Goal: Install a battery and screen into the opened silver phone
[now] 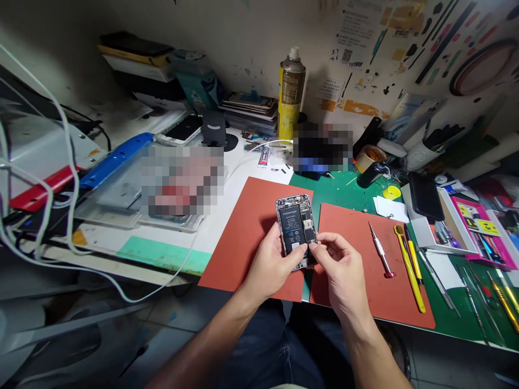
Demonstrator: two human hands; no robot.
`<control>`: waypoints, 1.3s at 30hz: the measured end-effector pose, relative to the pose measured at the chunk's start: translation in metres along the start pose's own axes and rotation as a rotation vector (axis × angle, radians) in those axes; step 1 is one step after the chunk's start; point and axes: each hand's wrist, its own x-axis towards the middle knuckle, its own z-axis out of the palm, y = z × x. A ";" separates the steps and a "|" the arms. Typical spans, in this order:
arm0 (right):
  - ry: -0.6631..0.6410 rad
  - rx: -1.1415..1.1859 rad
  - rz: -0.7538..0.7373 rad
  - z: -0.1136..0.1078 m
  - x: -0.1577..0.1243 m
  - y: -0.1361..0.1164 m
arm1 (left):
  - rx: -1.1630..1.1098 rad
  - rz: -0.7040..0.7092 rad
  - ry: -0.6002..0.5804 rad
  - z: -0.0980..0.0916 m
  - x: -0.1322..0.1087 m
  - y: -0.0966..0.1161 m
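An opened phone (296,227) with its black battery and boards showing is held above the gap between two red mats. My left hand (272,265) grips its lower left edge, thumb lying on the battery. My right hand (339,265) is closed at the phone's lower right corner, fingertips pinched against it; whether they hold a small part I cannot make out. The left red mat (247,237) and the right red mat (365,281) lie on a green cutting mat (344,186).
A red-tipped screwdriver (381,250), a yellow pry tool (410,268) and tweezers (437,278) lie to the right. A dark phone (425,195), a pink parts tray (484,232), a yellow spray can (291,92), stacked phone parts (251,111) and white cables (60,162) surround the bench.
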 end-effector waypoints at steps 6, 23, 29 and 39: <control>-0.001 -0.010 -0.010 0.000 0.002 0.002 | 0.011 -0.015 -0.004 -0.001 0.000 -0.002; -0.015 0.006 -0.015 0.001 0.000 -0.002 | -0.022 -0.017 0.002 0.000 0.001 0.000; -0.014 -0.001 -0.015 0.001 0.000 -0.001 | -0.013 -0.015 0.007 0.000 0.001 0.001; -0.036 0.015 -0.012 -0.002 0.000 0.001 | 0.004 -0.027 -0.001 -0.001 0.000 0.000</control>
